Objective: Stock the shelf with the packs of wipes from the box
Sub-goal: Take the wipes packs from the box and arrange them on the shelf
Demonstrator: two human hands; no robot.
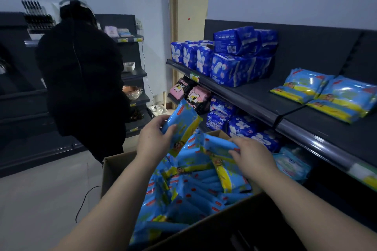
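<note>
A cardboard box in front of me is full of several light-blue packs of wipes with yellow stripes. My left hand grips one pack and holds it tilted above the box. My right hand grips another pack at the top of the pile, still inside the box. On the dark top shelf to the right, two stacks of the same wipes packs lie flat side by side.
Dark-blue packs fill the left part of the top shelf; more packs sit on the lower shelves. A person in black stands at the left by another shelving unit. A cable runs over the floor.
</note>
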